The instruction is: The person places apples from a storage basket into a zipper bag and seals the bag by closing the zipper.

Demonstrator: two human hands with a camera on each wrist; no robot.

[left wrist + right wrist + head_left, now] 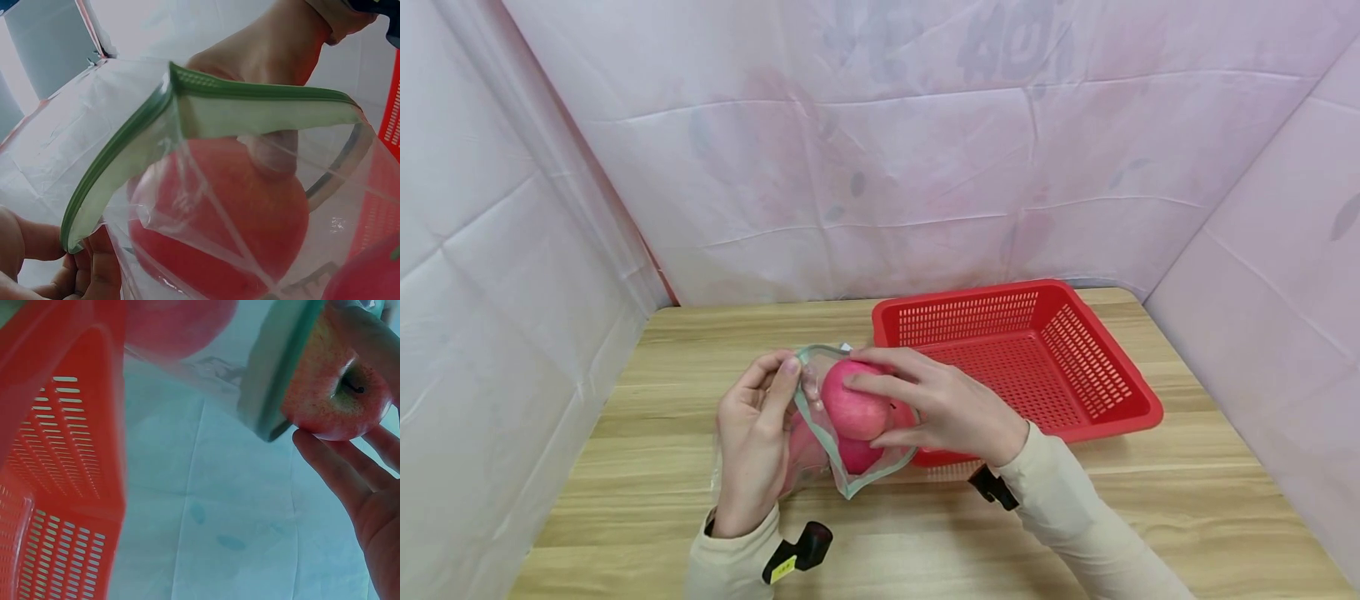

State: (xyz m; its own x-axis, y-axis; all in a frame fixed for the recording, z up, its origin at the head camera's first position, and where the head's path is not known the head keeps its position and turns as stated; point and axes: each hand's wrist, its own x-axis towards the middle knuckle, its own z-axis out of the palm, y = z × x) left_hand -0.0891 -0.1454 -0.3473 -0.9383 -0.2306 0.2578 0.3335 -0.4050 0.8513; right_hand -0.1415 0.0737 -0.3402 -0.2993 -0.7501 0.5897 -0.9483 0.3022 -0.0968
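Note:
My left hand [752, 446] pinches the green zip edge of a clear zip-lock bag [131, 147] between thumb and fingers, at the bag's left side. The bag's mouth is spread apart. My right hand [951, 404] grips a red apple [852, 404] at the mouth, and its fingertips curl over the fruit. In the right wrist view that apple's stem end [350, 387] faces the palm. More red fruit [857, 456] shows through the plastic, including another apple [372, 275] in the left wrist view. How many lie inside, I cannot tell.
A red slotted plastic basket [1000, 371] stands right behind the bag, partly covered by my right hand. Both rest on a wood-grain table [647, 400]. Pale printed cloth [910, 167] hangs at the back and on both sides.

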